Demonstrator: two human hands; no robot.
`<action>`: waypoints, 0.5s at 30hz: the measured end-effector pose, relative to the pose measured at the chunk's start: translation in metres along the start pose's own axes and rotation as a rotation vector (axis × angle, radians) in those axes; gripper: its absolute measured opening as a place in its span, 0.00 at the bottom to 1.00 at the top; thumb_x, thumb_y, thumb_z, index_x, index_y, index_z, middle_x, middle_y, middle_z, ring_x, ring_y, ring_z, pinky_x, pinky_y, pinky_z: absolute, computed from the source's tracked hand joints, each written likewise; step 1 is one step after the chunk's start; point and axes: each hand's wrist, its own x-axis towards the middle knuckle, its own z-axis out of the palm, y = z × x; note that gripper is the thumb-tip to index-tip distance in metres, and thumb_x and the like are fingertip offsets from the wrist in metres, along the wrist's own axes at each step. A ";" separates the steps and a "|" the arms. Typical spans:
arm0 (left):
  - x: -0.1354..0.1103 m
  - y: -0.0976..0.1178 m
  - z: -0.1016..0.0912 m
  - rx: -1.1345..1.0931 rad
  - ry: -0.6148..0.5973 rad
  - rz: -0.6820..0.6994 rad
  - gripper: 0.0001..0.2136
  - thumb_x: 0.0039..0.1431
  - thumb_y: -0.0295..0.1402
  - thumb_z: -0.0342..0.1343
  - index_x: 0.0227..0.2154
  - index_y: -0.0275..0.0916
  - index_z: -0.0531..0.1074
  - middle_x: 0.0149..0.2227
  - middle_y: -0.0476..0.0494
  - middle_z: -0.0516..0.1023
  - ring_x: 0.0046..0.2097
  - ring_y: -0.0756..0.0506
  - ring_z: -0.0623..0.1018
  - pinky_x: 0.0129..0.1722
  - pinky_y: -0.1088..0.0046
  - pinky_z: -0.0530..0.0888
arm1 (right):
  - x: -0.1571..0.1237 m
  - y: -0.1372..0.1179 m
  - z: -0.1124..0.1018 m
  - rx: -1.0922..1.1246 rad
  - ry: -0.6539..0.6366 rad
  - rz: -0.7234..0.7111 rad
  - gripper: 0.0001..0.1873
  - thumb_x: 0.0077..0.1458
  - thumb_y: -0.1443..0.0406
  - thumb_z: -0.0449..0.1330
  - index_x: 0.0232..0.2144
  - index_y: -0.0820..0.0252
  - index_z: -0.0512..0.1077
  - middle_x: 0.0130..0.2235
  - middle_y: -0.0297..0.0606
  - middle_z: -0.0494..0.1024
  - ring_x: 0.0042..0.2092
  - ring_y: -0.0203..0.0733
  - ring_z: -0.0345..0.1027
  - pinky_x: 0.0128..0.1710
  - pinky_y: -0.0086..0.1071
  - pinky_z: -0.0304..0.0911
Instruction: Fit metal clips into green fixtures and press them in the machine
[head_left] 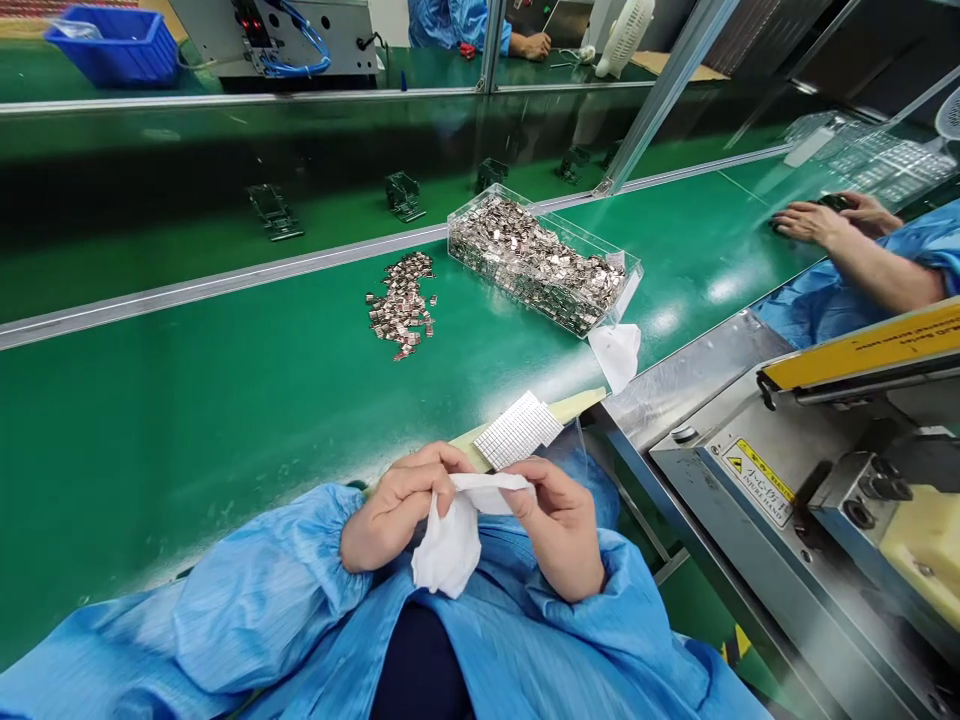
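A white cloth [450,545] is stretched between my two hands, close to my body at the bench edge. My left hand [409,500] pinches its left end, and my right hand [559,520] grips the other end between thumb and fingers. Part of the cloth hangs down below my left fingers. Just beyond my hands lies a block of small silver pieces in tight rows [519,430], resting on a pale yellow strip [581,404]. Farther off, a loose heap of small metal pieces [401,305] sits on the green bench.
A clear plastic box [630,290] full of small metal pieces stands beyond, with a white scrap [616,355] by its near corner. At right is a machine with a warning label [757,480]. A co-worker's hands [817,220] are farther right. A metal rail [225,273] crosses behind.
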 end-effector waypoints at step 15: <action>0.014 0.013 0.014 0.473 -0.184 -0.015 0.15 0.69 0.38 0.42 0.30 0.37 0.66 0.24 0.51 0.66 0.27 0.51 0.66 0.28 0.76 0.61 | 0.005 -0.013 -0.001 -0.190 -0.153 -0.110 0.06 0.60 0.65 0.61 0.33 0.60 0.77 0.28 0.35 0.77 0.28 0.36 0.66 0.28 0.30 0.61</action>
